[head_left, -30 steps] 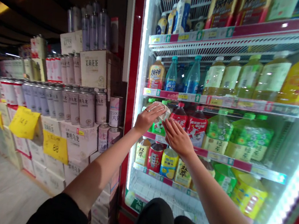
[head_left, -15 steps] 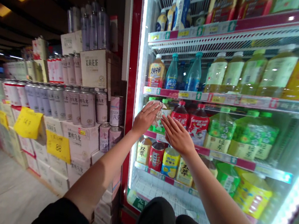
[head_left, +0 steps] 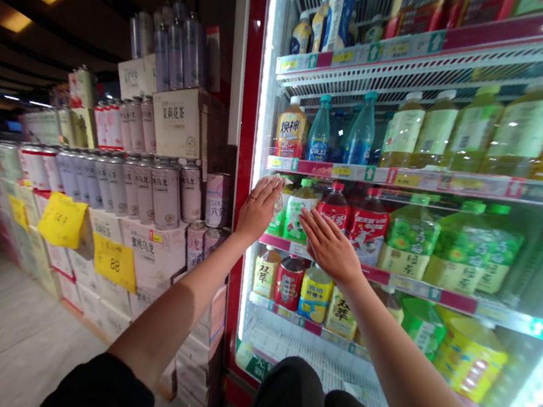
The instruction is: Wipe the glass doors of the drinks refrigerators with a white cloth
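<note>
My left hand (head_left: pixel 259 207) is at the left side of a lit drinks fridge, near its red frame. Under its outstretched fingers it holds a crumpled white cloth or tissue (head_left: pixel 281 193), mostly covered by the hand. To its right, my right hand (head_left: pixel 327 244) is flat, fingers straight and close together, with nothing visible in it. Behind the hands, a green-and-white bottle (head_left: pixel 299 211) and red-labelled bottles (head_left: pixel 368 227) line a shelf. Both hands appear to be against the fridge's glass front, though the exact contact cannot be made out.
The red fridge frame (head_left: pixel 245 125) runs up beside my left hand. Left of it stand stacked drink cartons (head_left: pixel 156 254) with tall cans (head_left: pixel 164 195) and yellow price signs (head_left: pixel 114 262). More bottles fill the fridge shelves (head_left: pixel 326 170). My knees (head_left: pixel 292 395) are close to the fridge bottom.
My left hand has moved left with the white cloth, away from my right hand and towards the fridge frame. My right hand stays about the same against the bottles. The view has shifted slightly.
</note>
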`<state>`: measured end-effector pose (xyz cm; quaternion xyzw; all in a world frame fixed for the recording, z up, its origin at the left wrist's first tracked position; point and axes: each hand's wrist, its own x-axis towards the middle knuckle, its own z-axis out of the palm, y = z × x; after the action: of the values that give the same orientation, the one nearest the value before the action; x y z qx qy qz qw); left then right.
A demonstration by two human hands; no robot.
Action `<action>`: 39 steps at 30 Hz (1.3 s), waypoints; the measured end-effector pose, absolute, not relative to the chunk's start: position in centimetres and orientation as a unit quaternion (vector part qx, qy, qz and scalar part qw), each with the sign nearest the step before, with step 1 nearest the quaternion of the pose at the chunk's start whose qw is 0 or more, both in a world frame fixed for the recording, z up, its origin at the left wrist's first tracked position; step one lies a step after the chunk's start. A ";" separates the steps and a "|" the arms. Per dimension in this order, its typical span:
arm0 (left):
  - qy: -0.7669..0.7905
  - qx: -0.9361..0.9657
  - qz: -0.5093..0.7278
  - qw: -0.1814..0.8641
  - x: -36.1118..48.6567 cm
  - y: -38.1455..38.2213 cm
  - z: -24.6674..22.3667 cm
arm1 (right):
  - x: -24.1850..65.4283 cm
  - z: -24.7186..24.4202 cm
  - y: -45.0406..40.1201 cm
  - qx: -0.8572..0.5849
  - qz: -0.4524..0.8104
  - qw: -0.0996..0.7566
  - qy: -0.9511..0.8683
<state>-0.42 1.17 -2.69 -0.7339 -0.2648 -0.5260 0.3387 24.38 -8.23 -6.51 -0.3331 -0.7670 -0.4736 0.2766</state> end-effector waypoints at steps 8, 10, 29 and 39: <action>-0.318 -0.652 -0.619 0.301 -1.4 2.1 -3.2 | 24.4 -6.6 -8.2 -0.335 -0.477 0.275 -0.765; -0.323 -0.665 -0.599 0.306 -1.5 1.7 -4.8 | 24.4 -6.7 -8.1 -0.334 -0.478 0.274 -0.765; -0.291 -0.695 -0.586 0.298 -2.2 2.5 -4.4 | 24.5 -6.7 -8.1 -0.330 -0.471 0.277 -0.770; -0.312 -0.630 -0.655 0.279 0.0 2.6 -1.3 | 24.5 -6.7 -8.0 -0.330 -0.489 0.272 -0.760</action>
<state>0.01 2.64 -1.33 -0.6296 -0.3118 -0.6546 0.2790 24.51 -7.98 -6.75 -0.3301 -0.7603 -0.4889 0.2720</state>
